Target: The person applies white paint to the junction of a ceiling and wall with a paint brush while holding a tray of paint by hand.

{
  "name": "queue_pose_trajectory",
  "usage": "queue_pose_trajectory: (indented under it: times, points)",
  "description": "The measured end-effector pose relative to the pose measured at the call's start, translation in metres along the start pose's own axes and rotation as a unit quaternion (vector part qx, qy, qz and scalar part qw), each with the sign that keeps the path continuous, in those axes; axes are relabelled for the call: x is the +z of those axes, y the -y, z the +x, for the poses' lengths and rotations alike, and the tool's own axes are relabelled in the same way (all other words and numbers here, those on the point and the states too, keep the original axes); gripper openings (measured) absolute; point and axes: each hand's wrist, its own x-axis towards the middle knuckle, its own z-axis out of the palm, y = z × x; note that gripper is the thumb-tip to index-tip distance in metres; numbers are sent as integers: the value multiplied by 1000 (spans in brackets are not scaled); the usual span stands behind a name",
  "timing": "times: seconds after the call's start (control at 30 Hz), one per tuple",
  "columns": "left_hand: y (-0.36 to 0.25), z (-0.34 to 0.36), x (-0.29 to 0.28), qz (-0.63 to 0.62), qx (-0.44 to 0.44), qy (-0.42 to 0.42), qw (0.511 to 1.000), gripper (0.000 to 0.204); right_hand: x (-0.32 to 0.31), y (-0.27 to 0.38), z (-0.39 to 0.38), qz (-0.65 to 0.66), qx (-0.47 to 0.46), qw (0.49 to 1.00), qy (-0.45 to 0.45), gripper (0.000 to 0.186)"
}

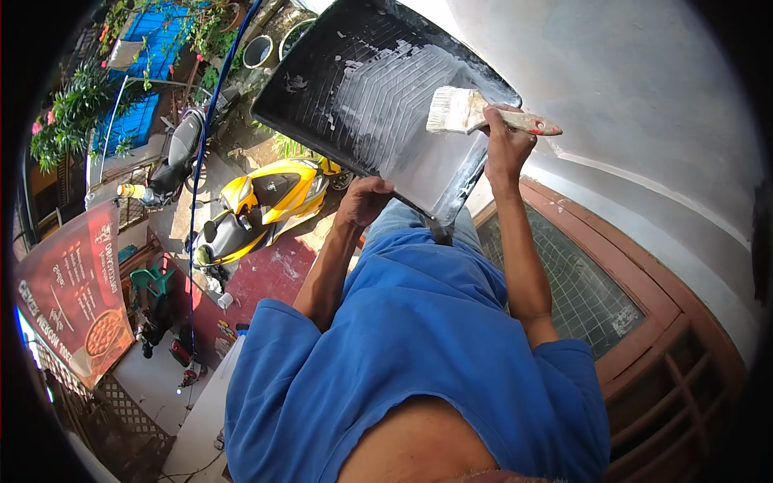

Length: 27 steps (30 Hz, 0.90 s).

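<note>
A black paint tray [310,92] with a ribbed slope is held out in front of me, smeared with whitish paint that pools at its near end. My left hand [365,201] grips the tray's near left edge, thumb over the rim and the other fingers hidden underneath. In my right hand [509,149] is a wide paintbrush [463,110], held by its worn, paint-stained handle. Its pale bristles point left over the tray, above the paint; whether they touch it I cannot tell.
A white wall [644,88] rises close on my right, above a brown wooden frame with a wire-patterned pane [576,274]. Far below on the left stand a yellow scooter [278,193] and a dark motorbike [181,149]. A blue cord [211,113] hangs near a red banner [76,294].
</note>
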Motion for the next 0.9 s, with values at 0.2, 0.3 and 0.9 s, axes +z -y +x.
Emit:
queue_pose_trajectory:
  times: [0.2,0.3,0.9]
  points:
    - [-22,-23,68,-32,5,-53,998,16,-43,9,1,205,121,971,6,20]
    - [-19,-22,58,-29,-6,-61,998,12,-63,9,-3,234,132,963,23,20]
    - [-31,-7,42,-18,-44,102,994,47,-187,121,-46,205,-39,977,-49,27]
